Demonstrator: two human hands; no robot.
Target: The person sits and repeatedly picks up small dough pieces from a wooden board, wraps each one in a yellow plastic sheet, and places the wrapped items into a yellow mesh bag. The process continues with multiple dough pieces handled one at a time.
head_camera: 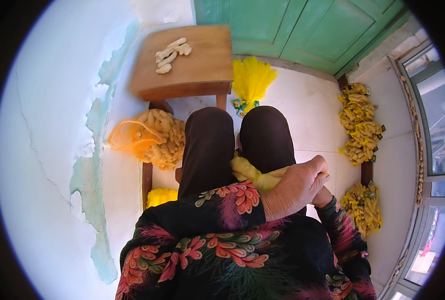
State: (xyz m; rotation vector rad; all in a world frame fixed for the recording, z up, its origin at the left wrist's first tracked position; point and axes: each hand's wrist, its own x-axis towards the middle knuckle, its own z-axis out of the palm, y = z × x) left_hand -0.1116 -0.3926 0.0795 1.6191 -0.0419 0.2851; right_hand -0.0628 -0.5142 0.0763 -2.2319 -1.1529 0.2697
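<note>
A filled yellow mesh bag of pale ginger-like roots (258, 176) lies across my lap, against the right thigh. My left hand (301, 183) crosses in front of my body and is closed in a fist at the bag's right end. Just below and behind it is my right hand (323, 197), touching it and mostly hidden, so its grip cannot be made out. Several loose roots (168, 58) rest on a small wooden table (203, 67) ahead on the left. On the floor by my left knee, more roots (164, 138) spill at an orange mesh sack (126, 137).
Yellow mesh bags with tags (253, 82) are fanned beside the table; another yellow bundle (161, 197) is at lower left. Filled bags (361, 123) line the right side, with another pile (363, 208) nearer. A green door (320, 33) stands ahead, a peeling wall (57, 131) at left.
</note>
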